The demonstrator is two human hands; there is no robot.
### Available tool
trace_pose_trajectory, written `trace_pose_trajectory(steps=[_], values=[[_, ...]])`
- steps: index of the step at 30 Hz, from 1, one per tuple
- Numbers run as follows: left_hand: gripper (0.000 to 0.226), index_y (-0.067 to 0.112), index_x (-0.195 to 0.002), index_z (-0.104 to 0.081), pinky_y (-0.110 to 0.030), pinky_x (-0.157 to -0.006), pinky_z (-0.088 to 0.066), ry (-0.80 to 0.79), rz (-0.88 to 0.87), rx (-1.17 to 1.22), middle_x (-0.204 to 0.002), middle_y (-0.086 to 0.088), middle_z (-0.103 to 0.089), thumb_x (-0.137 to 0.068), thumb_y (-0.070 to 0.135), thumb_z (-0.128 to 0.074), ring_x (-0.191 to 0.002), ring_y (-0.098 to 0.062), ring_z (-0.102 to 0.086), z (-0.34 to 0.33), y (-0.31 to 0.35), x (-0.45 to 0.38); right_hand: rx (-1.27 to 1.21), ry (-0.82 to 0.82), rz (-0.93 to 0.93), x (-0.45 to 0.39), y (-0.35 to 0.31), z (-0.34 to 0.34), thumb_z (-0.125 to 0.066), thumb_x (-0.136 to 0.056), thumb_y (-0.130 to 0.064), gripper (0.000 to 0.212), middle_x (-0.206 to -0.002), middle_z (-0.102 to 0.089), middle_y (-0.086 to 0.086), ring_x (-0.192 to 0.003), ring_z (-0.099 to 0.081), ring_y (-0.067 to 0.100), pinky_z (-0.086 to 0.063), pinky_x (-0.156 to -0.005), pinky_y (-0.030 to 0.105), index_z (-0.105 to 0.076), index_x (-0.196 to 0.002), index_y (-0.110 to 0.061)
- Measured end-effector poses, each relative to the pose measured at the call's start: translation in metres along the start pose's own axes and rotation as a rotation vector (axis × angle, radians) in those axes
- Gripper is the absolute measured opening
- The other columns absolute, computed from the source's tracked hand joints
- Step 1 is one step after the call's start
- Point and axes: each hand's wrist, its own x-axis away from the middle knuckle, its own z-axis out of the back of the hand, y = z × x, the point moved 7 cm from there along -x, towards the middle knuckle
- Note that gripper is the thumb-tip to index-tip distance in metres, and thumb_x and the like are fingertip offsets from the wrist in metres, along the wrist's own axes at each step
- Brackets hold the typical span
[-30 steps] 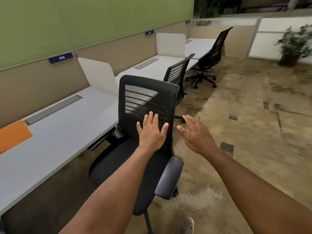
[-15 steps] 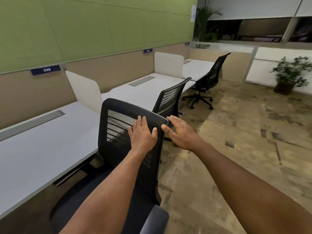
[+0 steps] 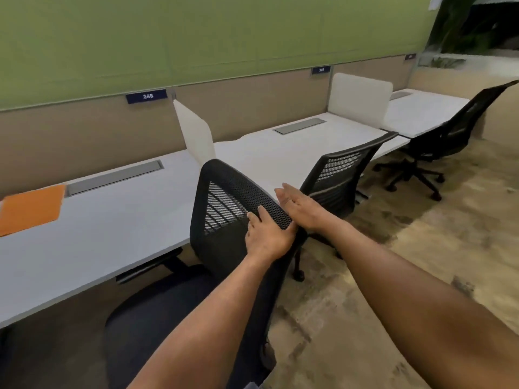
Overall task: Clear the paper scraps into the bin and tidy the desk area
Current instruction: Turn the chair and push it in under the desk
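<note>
A person stands behind a black mesh office chair (image 3: pixel 224 220) and has both hands on the top of its backrest. The left hand (image 3: pixel 266 237) lies flat on the rear face of the mesh, fingers spread and pointing up toward the top edge — pressing, not gripping. The right hand (image 3: pixel 302 206) rests on the right top corner of the backrest, fingers straight and pointing far and left; it is loose and clutches nothing. Placed so, high on the back, the hands look set to steer the chair toward the desk (image 3: pixel 112 234), which I take as the tidying part of the job.

The chair faces the desk, its seat (image 3: pixel 157 310) partly under the near edge, its backrest upright with a slight lean and its broad face turned a little to the left. The desk runs long from near left to far right, with white dividers (image 3: pixel 196 133) crossing it. Two more chairs (image 3: pixel 345 175) stand farther along on the right, one tucked in, the farthest pulled out.

An orange sheet (image 3: pixel 31 209) lies flat on the desk at the far left, its long side along the desk. No bin shows, and I see no loose scraps — the orange sheet is the only paper-like thing in sight.
</note>
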Motion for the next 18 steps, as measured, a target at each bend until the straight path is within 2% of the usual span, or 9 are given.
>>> trace_pose_trajectory(steps=[4, 8, 12, 14, 16, 18], values=[[0.112, 0.012, -0.155, 0.004, -0.050, -0.118, -0.022, 0.092, 0.156, 0.064, -0.162, -0.020, 0.001, -0.079, 0.072, -0.052, -0.149, -0.036, -0.009, -0.004, 0.009, -0.005, 0.036, -0.172, 0.077, -0.049, 0.011, 0.000, -0.030, -0.100, -0.054, 0.060, -0.160, -0.021, 0.004, -0.147, -0.017, 0.017, -0.011, -0.119, 0.035, -0.033, -0.149, -0.020], [0.110, 0.018, -0.155, 0.006, -0.047, -0.117, -0.024, 0.129, 0.288, 0.211, -0.163, -0.017, -0.001, -0.074, 0.056, -0.059, -0.149, -0.034, -0.010, -0.017, 0.015, 0.000, 0.152, -0.336, 0.185, -0.083, 0.022, -0.011, -0.035, -0.100, -0.051, 0.053, -0.162, -0.018, 0.000, -0.147, -0.018, 0.018, -0.013, -0.116, 0.037, -0.033, -0.149, -0.030], [0.108, 0.022, -0.154, 0.002, -0.048, -0.114, -0.031, 0.165, 0.342, 0.283, -0.160, -0.014, -0.015, -0.070, 0.049, -0.060, -0.144, -0.033, -0.024, -0.016, 0.020, 0.011, 0.113, -0.399, 0.292, -0.090, 0.015, -0.018, -0.043, -0.096, -0.054, 0.059, -0.158, -0.028, 0.000, -0.142, -0.029, 0.021, -0.022, -0.110, 0.036, -0.031, -0.149, -0.029], [0.107, 0.021, -0.154, -0.001, -0.042, -0.111, -0.035, 0.184, 0.346, 0.287, -0.157, -0.011, -0.022, -0.069, 0.046, -0.061, -0.139, -0.029, -0.033, -0.015, 0.023, 0.020, 0.099, -0.408, 0.317, -0.089, 0.013, -0.017, -0.048, -0.093, -0.056, 0.064, -0.157, -0.031, -0.002, -0.141, -0.032, 0.020, -0.024, -0.111, 0.037, -0.030, -0.149, -0.030], [0.102, 0.024, -0.153, -0.009, -0.033, -0.101, -0.041, 0.201, 0.346, 0.283, -0.150, -0.006, -0.034, -0.067, 0.044, -0.061, -0.127, -0.022, -0.044, -0.017, 0.026, 0.032, 0.122, -0.409, 0.327, -0.086, 0.015, -0.015, -0.053, -0.089, -0.060, 0.073, -0.157, -0.030, -0.002, -0.141, -0.032, 0.020, -0.026, -0.113, 0.039, -0.028, -0.150, -0.028], [0.091, 0.027, -0.145, -0.024, -0.035, -0.094, -0.049, 0.220, 0.360, 0.276, -0.132, -0.003, -0.050, -0.064, 0.044, -0.061, -0.110, -0.019, -0.054, -0.019, 0.025, 0.046, 0.151, -0.407, 0.335, -0.081, 0.018, -0.015, -0.054, -0.086, -0.064, 0.082, -0.159, -0.026, 0.000, -0.143, -0.028, 0.020, -0.024, -0.115, 0.040, -0.024, -0.152, -0.026]])
